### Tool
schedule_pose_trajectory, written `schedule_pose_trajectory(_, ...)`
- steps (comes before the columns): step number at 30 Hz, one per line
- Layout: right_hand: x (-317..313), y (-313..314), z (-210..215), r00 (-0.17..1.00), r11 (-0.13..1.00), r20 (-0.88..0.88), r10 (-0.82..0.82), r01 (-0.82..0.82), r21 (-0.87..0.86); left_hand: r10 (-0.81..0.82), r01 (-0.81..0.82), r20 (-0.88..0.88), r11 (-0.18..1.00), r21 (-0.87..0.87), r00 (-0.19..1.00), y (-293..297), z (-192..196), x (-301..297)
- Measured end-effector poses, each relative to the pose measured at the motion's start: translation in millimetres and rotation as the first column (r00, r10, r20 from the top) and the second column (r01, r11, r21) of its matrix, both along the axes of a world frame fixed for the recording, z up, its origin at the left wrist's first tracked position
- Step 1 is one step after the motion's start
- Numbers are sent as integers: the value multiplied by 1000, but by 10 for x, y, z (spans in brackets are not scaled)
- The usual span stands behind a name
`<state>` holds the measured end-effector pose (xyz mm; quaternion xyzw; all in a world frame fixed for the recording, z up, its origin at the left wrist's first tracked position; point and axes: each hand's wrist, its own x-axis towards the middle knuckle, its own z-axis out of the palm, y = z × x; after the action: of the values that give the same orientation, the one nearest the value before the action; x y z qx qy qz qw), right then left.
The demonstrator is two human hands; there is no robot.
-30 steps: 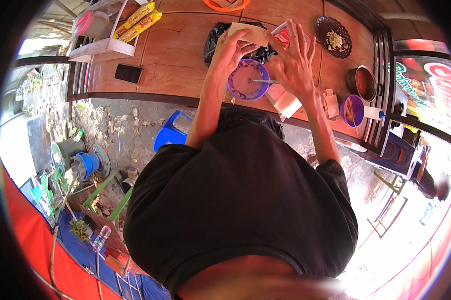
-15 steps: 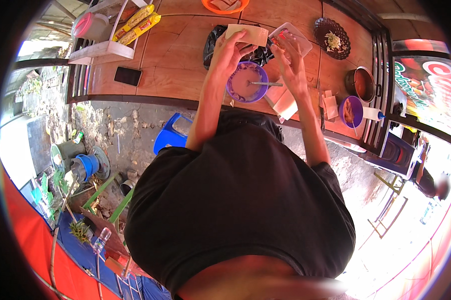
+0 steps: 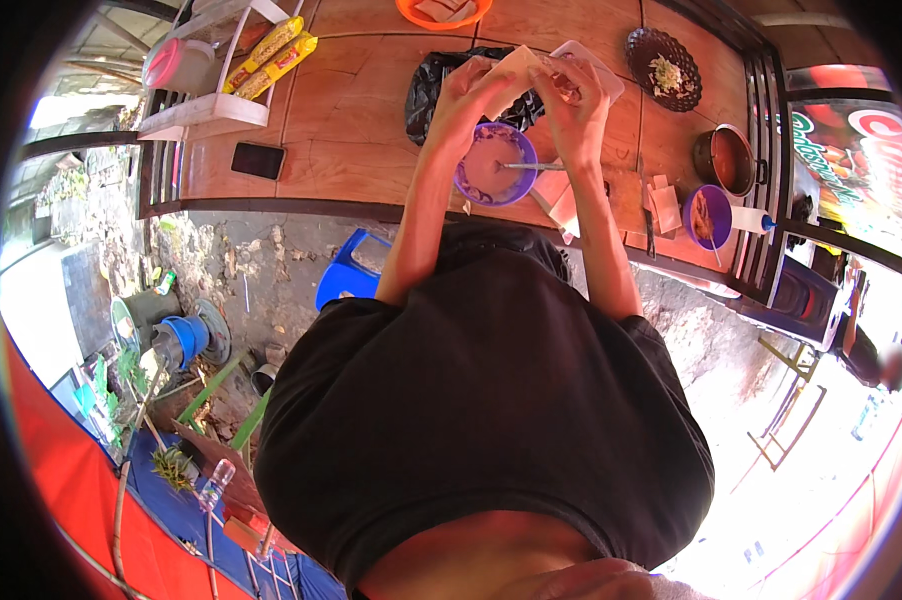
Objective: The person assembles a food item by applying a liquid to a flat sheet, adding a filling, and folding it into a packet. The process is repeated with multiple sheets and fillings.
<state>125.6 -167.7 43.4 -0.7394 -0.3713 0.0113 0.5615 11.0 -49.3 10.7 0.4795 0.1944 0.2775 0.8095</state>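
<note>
My left hand (image 3: 459,100) grips a pale, thin square sheet (image 3: 512,84), tilted, above the table near the far side of a purple bowl. My right hand (image 3: 579,105) is closed with its fingertips against the sheet's right edge. Something reddish shows among those fingers, too small to name. Beyond the right hand is a white tray (image 3: 607,80), partly covered by it. Below both hands stands the purple bowl (image 3: 491,180) of pale brownish batter, with a spoon handle (image 3: 531,166) sticking out to the right. A black plastic bag (image 3: 426,95) lies behind my left hand.
A dark scalloped plate (image 3: 663,70) with shredded food, a metal pot (image 3: 726,160), another purple bowl (image 3: 708,215) and a squeeze bottle (image 3: 752,220) stand right. Left are a phone (image 3: 258,160) and a white rack (image 3: 206,110). An orange bowl (image 3: 444,12) stands far back.
My right hand has moved from over the white tray leftward to the sheet, its fingers now curled. The sheet in my left hand has tilted, and the two hands are now together.
</note>
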Motion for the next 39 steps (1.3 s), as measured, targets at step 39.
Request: schedule_pose_trajectory(39, 83, -163, 138, 925, 957, 250, 288, -284, -52, 66, -23, -121, 944, 330, 990, -4, 164, -41)
